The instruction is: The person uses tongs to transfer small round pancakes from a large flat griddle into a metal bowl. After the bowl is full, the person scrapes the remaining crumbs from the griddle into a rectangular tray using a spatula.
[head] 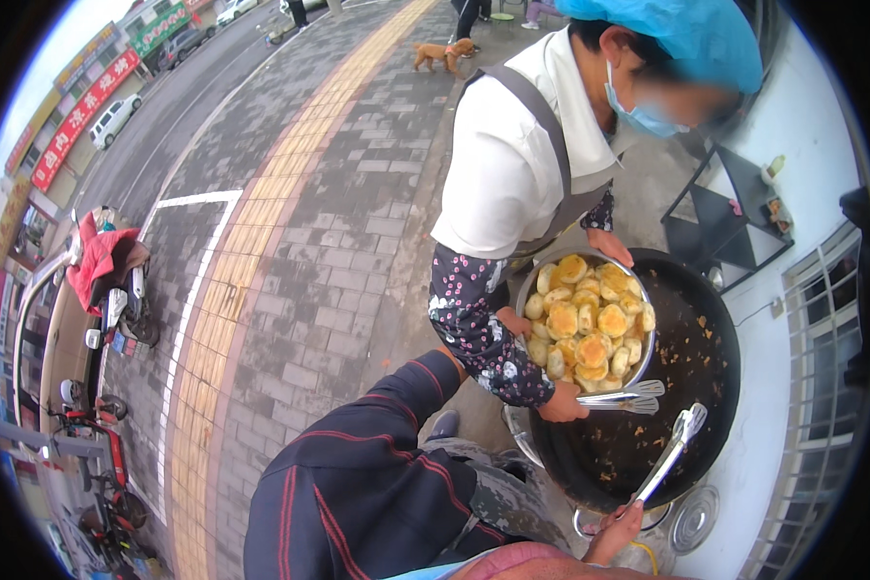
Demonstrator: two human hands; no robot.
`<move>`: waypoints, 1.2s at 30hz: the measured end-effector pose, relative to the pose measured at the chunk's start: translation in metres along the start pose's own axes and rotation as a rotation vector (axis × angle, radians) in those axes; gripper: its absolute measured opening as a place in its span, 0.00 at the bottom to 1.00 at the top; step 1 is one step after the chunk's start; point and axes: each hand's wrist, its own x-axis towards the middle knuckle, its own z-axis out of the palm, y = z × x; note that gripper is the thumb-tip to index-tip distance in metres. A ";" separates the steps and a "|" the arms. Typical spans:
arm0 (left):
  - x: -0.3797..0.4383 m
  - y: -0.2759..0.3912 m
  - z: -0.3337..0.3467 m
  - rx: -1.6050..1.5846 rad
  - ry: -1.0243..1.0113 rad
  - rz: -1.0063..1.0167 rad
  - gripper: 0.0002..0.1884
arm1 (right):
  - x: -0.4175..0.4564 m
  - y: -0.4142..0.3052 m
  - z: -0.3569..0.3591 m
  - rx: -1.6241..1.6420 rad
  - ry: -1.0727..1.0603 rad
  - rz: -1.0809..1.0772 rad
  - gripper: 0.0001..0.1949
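A round metal bowl point(651, 341) heaped with browned round flatbreads or buns is held over the left side of a large black pan point(685, 406). My left hand point(515, 322) grips the bowl's near-left rim; my forearm is partly hidden behind a co-worker's floral sleeve. Metal tongs point(663, 464) are in my right hand point(616, 529) at the pan's lower edge, their tips above the pan and holding nothing. The co-worker's one hand point(609, 246) is on the bowl's far rim. Their other hand point(565, 402) holds a second pair of tongs point(627, 397) beside the bowl.
A co-worker point(507, 167) in a white top, apron, mask and blue cap leans over the pan. Brown crumbs dot the pan's floor. A metal lid point(694, 518) lies by the white wall point(761, 348). Behind stands a black shelf point(725, 210). Parked scooters point(109, 449) line the pavement.
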 end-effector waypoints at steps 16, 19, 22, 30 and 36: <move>-0.030 0.038 -0.001 -0.950 -0.158 -0.275 0.22 | -0.029 0.067 -0.013 0.002 0.086 0.047 0.15; -0.014 0.032 -0.019 -0.875 0.015 -0.146 0.24 | -0.068 0.112 -0.035 -0.071 0.186 0.029 0.15; -0.006 0.027 -0.005 -0.807 0.034 -0.018 0.24 | -0.091 0.159 -0.044 -0.034 0.207 -0.023 0.15; -0.107 -0.063 0.027 -1.000 -0.130 -0.085 0.22 | -0.101 0.140 -0.072 -0.684 0.368 -0.398 0.20; -0.222 -0.157 0.028 -0.642 -0.129 -0.549 0.07 | -0.077 0.211 -0.119 -0.989 0.137 -0.167 0.27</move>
